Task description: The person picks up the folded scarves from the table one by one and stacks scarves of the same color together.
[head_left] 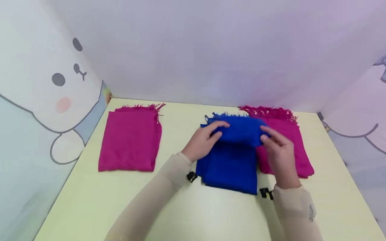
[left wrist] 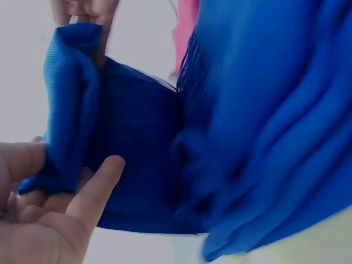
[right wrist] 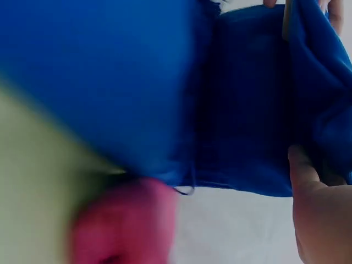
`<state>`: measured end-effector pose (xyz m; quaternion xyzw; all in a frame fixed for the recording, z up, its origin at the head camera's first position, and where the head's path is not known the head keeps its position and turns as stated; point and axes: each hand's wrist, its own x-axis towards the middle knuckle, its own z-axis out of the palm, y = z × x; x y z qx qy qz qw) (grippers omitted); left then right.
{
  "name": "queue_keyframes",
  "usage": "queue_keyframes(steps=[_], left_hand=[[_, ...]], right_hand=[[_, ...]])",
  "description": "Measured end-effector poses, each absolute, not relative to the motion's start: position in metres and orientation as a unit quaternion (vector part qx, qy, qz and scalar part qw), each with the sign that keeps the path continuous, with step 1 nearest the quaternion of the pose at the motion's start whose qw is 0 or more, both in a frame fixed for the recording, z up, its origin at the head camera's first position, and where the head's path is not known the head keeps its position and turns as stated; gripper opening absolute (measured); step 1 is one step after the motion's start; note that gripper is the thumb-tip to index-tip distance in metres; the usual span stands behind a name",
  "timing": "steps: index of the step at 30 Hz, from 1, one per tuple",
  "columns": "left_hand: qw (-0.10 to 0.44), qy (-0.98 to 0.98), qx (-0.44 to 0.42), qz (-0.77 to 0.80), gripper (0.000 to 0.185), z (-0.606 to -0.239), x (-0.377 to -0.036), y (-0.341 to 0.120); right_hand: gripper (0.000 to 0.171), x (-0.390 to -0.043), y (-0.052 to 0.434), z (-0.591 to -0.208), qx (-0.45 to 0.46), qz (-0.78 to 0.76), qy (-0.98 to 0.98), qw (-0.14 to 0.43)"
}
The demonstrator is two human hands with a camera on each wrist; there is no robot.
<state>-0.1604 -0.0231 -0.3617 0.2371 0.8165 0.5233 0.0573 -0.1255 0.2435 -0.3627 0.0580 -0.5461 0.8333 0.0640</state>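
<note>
Table; blue scarf lengthwise, fringe away.

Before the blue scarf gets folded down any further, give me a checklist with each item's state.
1. Left hand grips the blue scarf at its lifted fold: ok.
2. Right hand grips the same fold: ok.
3. Fold edges level between hands: cannot tell, motion blur.
4. Blue scarf clear of the right pink scarf: not ok, it overlaps.
5. Left pink scarf lies apart, folded: ok.
6. Bare table in front of the scarf: ok.
</note>
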Motion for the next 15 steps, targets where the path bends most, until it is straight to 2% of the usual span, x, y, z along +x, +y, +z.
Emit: queue_keyframes(steps=[9, 15], left_hand=[[0.165, 0.774, 0.213, 0.573, 0.029, -0.382, -0.118, -0.045], [0.213, 0.817, 0.215, 0.490, 0.029, -0.394, -0.099, -0.045]], right_hand=[[0.043, -0.069, 0.254, -0.381, -0.027, 0.662, -0.747, -0.054], [0.046, -0.052, 0.255, -0.398, -0.050, 0.603, -0.785, -0.134]])
